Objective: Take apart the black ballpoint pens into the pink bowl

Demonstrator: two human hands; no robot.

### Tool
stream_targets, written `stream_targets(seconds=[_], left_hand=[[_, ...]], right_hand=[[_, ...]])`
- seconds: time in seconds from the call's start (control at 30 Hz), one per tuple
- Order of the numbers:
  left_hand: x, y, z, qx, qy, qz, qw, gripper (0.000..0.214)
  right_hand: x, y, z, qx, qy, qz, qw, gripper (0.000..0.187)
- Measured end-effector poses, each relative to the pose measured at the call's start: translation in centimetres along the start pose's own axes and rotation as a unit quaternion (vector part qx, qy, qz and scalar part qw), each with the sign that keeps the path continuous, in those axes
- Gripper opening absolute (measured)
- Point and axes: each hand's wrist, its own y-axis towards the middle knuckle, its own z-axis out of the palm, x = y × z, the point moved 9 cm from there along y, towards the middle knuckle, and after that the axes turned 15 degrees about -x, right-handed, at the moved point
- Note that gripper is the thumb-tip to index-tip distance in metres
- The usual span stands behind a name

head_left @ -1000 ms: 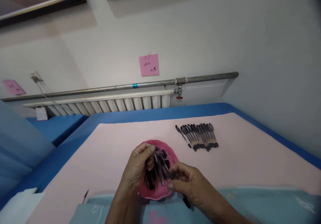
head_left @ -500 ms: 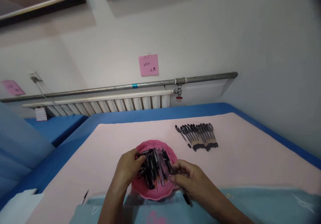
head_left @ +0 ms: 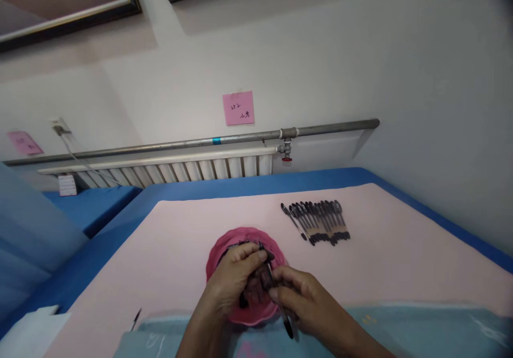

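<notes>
A pink plate (head_left: 218, 254) with loose black pens and caps sits on the pink table cover (head_left: 380, 262), close to me. My left hand (head_left: 234, 280) is over the plate, its fingers closed on a small dark piece at the tip of a pen. My right hand (head_left: 298, 299) pinches that black pen (head_left: 280, 310), which slants down toward me. A neat row of several black pens (head_left: 318, 222) lies to the right, farther back.
A light blue cloth (head_left: 420, 328) covers the near edge. A small dark pen part (head_left: 136, 318) lies at the near left. Blue table edges (head_left: 240, 187) frame the pink cover. Behind are a radiator (head_left: 172, 168), a pipe and a pink note (head_left: 238, 108).
My left hand dipped to the plate's left side, then came back to the middle to meet my right hand. The right hand kept hold of its pen.
</notes>
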Motion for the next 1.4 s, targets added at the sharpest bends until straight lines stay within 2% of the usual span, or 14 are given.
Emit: stream_targets(seconds=[0.4, 0.67, 0.77, 0.87, 0.97, 1.07, 1.13, 1.2, 1.23, 1.33, 1.4], left_hand=[[-0.4, 0.3, -0.3, -0.037, -0.018, 0.031, 0.999, 0.036], [-0.4, 0.4, -0.7, -0.069, -0.025, 0.041, 0.996, 0.036], [-1.1, 0.7, -2.0, -0.097, -0.05, 0.056, 0.992, 0.038], [-2.3, 1.2, -4.8, -0.149, -0.036, 0.088, 0.984, 0.04], [-2.7, 1.7, -7.2, -0.188, 0.081, 0.109, 0.973, 0.04], [-2.9, 1.9, -8.3, -0.227, 0.226, 0.147, 0.936, 0.034], [-3.1, 1.8, -8.0, -0.24, 0.304, 0.176, 0.905, 0.027], [-3.1, 1.7, -6.8, -0.221, 0.352, 0.199, 0.888, 0.022], [-2.9, 1.6, -5.7, -0.189, 0.362, 0.205, 0.89, 0.021], [-1.4, 0.8, -1.3, -0.034, 0.36, 0.195, 0.912, 0.017], [-0.6, -0.1, 0.9, 0.029, 0.371, 0.187, 0.909, 0.014]], right_hand=[[0.9, -0.1, -0.6, -0.025, -0.036, -0.008, 0.999, 0.006], [0.3, 0.0, -1.2, -0.055, -0.071, -0.025, 0.996, 0.007], [-0.5, -0.1, -1.0, -0.055, -0.078, -0.019, 0.995, 0.009], [-1.0, 0.0, -0.9, -0.05, -0.089, -0.011, 0.995, 0.012], [-0.9, 0.5, -1.4, -0.065, -0.082, 0.0, 0.994, 0.011], [-0.5, 1.0, -2.1, -0.086, -0.019, 0.024, 0.996, 0.009], [-0.5, 1.1, -2.5, -0.097, 0.025, 0.054, 0.994, 0.009], [-0.7, 1.2, -2.9, -0.113, 0.061, 0.078, 0.989, 0.012], [-0.7, 1.2, -3.2, -0.125, 0.081, 0.083, 0.985, 0.013], [-0.7, 1.3, -3.8, -0.161, 0.146, 0.083, 0.973, 0.019], [-0.8, 1.5, -4.0, -0.175, 0.183, 0.078, 0.964, 0.022]])
